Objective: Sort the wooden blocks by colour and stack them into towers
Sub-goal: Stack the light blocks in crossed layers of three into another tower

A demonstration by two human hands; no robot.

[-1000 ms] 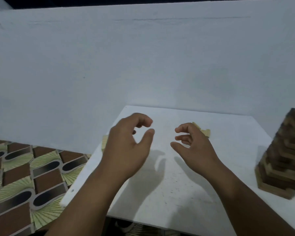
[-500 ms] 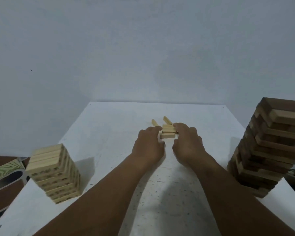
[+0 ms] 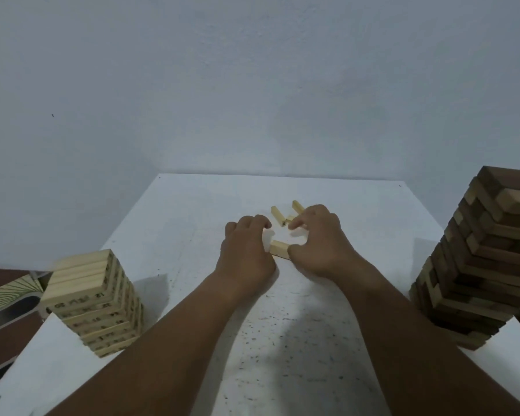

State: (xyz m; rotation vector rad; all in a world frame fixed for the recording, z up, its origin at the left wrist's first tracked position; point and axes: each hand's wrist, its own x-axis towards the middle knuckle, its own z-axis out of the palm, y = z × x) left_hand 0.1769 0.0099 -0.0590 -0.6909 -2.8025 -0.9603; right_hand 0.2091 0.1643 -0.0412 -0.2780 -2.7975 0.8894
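A light wooden block [image 3: 279, 248] lies on the white table [image 3: 174, 235] between my two hands. My left hand [image 3: 246, 250] has curled fingers and meets the block's left end. The thumb of my right hand [image 3: 318, 241] presses the block's right end, and its fingertips reach a small light block [image 3: 290, 219] behind. Two more light blocks [image 3: 278, 215] [image 3: 297, 206] lie just beyond my fingers. A tower of light blocks [image 3: 93, 301] stands at the left edge. The taller tower of dark and mixed brown blocks [image 3: 487, 259] stands at the right.
A plain pale wall [image 3: 252, 85] rises behind the table's far edge. Patterned floor tiles [image 3: 6, 295] show past the left edge, beside the light tower. The dark tower leans unevenly close to my right forearm.
One second ago my hands hovered apart above the table. Half a second ago they closed around a small pile of light blocks. Now they have drawn slightly toward me with one block between them.
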